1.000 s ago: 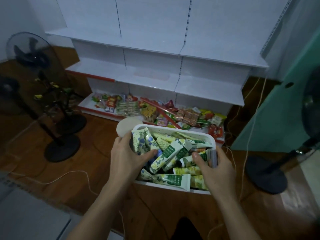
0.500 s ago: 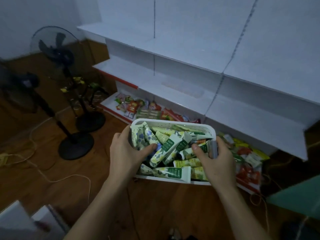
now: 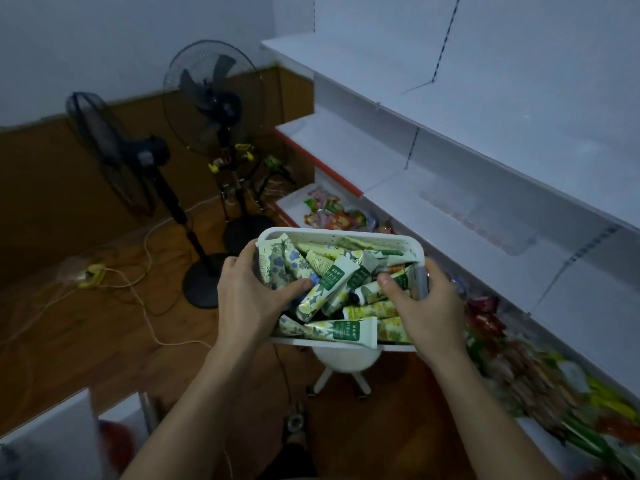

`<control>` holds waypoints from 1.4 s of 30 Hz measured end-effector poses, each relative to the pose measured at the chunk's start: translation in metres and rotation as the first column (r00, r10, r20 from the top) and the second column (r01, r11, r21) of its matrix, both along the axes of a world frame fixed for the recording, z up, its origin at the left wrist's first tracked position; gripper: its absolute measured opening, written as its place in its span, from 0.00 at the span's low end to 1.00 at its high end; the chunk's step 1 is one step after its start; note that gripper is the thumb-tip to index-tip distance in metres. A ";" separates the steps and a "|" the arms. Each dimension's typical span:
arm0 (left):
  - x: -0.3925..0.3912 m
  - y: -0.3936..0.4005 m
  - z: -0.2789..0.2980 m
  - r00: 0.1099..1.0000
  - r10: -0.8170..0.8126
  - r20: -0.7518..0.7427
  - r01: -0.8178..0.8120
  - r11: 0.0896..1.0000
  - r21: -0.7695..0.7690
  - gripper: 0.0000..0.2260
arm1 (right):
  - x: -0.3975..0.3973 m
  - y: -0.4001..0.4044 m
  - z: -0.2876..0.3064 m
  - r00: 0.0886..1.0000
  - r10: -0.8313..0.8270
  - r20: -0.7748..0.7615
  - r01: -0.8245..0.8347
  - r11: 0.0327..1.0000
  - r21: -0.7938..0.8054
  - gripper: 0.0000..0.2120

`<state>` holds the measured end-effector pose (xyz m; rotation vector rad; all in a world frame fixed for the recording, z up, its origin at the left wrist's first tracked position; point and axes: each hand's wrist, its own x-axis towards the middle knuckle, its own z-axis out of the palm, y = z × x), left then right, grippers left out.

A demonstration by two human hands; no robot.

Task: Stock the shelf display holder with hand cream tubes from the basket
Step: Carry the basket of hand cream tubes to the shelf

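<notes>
Left hand (image 3: pixel 247 299) and right hand (image 3: pixel 424 306) each grip a basket (image 3: pixel 341 234) end, carried above the stool (image 3: pixel 343 362); overfilled hand cream tubes (image 3: pixel 329 285) could spill if it tilts.

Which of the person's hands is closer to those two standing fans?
Left. The left hand grips the basket side facing the fans; the right hand grips the far side.

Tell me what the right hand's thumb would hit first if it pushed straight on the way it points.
Probably the green-labelled hand cream tube lying just up-left of the right hand; depth inside the white basket is hard to judge.
</notes>
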<state>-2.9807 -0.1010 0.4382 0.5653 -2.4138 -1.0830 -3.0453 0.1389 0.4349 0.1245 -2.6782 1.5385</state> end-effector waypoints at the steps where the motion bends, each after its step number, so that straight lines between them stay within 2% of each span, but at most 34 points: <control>1: -0.019 -0.012 -0.002 1.000 -0.005 0.005 0.005 1.000 -0.008 0.39 | -0.019 -0.010 -0.003 1.000 0.005 0.006 -0.005 1.000 -0.005 0.19; 3: -0.057 -0.032 -0.003 0.999 -0.031 0.016 0.031 0.999 -0.028 0.40 | -0.053 -0.028 -0.006 0.999 0.002 0.035 -0.002 1.000 -0.006 0.23; 6: -0.111 -0.048 -0.002 0.997 -0.073 0.026 0.073 0.997 -0.035 0.41 | -0.097 -0.040 -0.012 0.998 -0.054 0.044 0.055 0.998 -0.013 0.37; 7: -0.131 -0.051 -0.003 0.996 -0.089 0.025 0.090 0.995 -0.039 0.41 | -0.112 -0.041 -0.014 0.996 -0.071 0.048 0.072 0.997 -0.016 0.39; 9: -0.166 -0.049 -0.004 0.991 -0.131 0.032 0.133 0.990 -0.037 0.41 | -0.137 -0.037 -0.015 0.991 -0.115 0.067 0.117 0.993 -0.028 0.35; 12: -0.215 -0.033 -0.007 0.978 -0.208 0.016 0.208 0.978 -0.011 0.36 | -0.173 -0.024 -0.015 0.978 -0.192 0.082 0.194 0.981 -0.024 0.24; 14: -0.255 -0.014 -0.013 0.969 -0.247 0.012 0.247 0.969 0.016 0.32 | -0.202 -0.006 -0.021 0.964 -0.240 0.111 0.247 0.968 -0.052 0.20; 16: -0.274 -0.004 -0.016 0.966 -0.258 0.017 0.258 0.966 0.011 0.32 | -0.215 0.005 -0.025 0.962 -0.249 0.116 0.258 0.964 -0.068 0.19; 23: -0.386 0.078 -0.049 0.945 -0.325 0.042 0.325 0.946 -0.011 0.36 | -0.305 0.086 -0.051 0.931 -0.333 0.148 0.343 0.938 -0.047 0.26; 26: -0.433 0.107 -0.072 0.929 -0.355 0.105 0.355 0.935 0.021 0.43 | -0.337 0.114 -0.066 0.906 -0.394 0.156 0.402 0.916 -0.018 0.29; 28: -0.457 0.120 -0.084 0.911 -0.395 0.118 0.390 0.919 0.063 0.43 | -0.352 0.126 -0.076 0.879 -0.444 0.175 0.450 0.893 0.008 0.33; 33: -0.535 0.132 -0.134 0.806 -0.560 0.195 0.551 0.828 0.100 0.41 | -0.390 0.133 -0.127 0.802 -0.562 0.205 0.568 0.823 0.033 0.35; 39: -0.622 0.150 -0.210 0.698 -0.699 0.154 0.700 0.712 0.061 0.37 | -0.444 0.136 -0.205 0.709 -0.680 0.186 0.671 0.732 0.114 0.27; 42: -0.654 0.164 -0.251 0.659 -0.739 0.135 0.738 0.671 0.069 0.35 | -0.465 0.147 -0.242 0.682 -0.706 0.190 0.699 0.706 0.116 0.28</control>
